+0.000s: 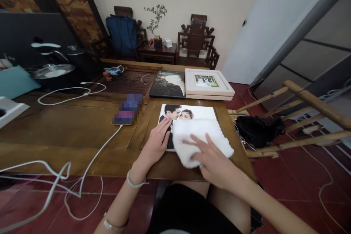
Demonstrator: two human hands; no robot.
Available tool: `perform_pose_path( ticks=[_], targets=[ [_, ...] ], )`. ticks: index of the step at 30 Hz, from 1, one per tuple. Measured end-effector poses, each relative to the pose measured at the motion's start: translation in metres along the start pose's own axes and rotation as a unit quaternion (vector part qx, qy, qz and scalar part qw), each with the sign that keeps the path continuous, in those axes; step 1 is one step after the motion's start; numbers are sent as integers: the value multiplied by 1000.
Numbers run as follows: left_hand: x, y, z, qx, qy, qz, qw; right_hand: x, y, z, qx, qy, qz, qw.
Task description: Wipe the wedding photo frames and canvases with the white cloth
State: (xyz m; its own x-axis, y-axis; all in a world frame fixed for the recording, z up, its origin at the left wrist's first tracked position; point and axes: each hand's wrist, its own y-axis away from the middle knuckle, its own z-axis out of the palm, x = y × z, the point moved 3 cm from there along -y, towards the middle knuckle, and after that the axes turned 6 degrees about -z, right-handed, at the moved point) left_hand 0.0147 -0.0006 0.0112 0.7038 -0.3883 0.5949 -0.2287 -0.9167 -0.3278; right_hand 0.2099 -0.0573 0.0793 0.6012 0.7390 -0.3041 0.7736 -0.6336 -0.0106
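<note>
A photo panel [167, 146] printed with two people lies flat near the table's front edge, its lower right part hidden under a white cloth [203, 129]. On the panel's left side rests my left hand [158, 137], its fingers stretched out flat and holding nothing. My right hand [207, 153] lies on top of the cloth with its fingers spread, pressing it against the panel. The cloth reaches past the panel's right and lower edges onto the wood.
Behind the panel are a dark photo panel [168, 84] and stacked pale frames [210, 84]. A phone [127, 109] with a white cable [100, 150] lies to the left. Further left is a glass-lidded pot [55, 71]. A bamboo chair [315, 106] stands right of the table [68, 120].
</note>
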Motion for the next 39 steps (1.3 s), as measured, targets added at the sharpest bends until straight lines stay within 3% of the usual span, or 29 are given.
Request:
perform_pose_path(
  ticks=[3,5,7,10,13,16,20,24,27,30,35,39],
  targets=[
    [4,0,-3,-3,14,-10,1000,29,-32,-4,39,54,32,997],
    [8,1,-8,9,42,-18,999,36,-54,-2,61,100,50,992],
    [10,2,-17,47,82,-32,995,28,-70,3,67,129,40,988],
    [10,4,-27,117,150,-51,980,0,-77,14,44,135,-40,989],
    [9,5,-29,134,172,-46,975,-25,-61,22,8,113,-122,986],
    [11,6,-23,89,129,-32,987,-29,-27,21,-23,72,-141,987],
    [13,6,-11,14,50,-4,999,-6,19,8,-10,48,-65,997],
    [11,5,-4,4,-22,7,1000,33,34,-5,40,67,24,997],
    [9,4,-3,2,-38,8,999,60,14,-10,68,78,61,993],
    [8,4,-3,0,-40,12,999,75,-28,-13,80,69,80,991],
    [5,5,-3,3,-38,3,999,61,-109,-11,67,10,1,998],
    [3,4,-2,3,-38,-8,999,52,-136,-8,61,-8,-44,997]
  ],
)
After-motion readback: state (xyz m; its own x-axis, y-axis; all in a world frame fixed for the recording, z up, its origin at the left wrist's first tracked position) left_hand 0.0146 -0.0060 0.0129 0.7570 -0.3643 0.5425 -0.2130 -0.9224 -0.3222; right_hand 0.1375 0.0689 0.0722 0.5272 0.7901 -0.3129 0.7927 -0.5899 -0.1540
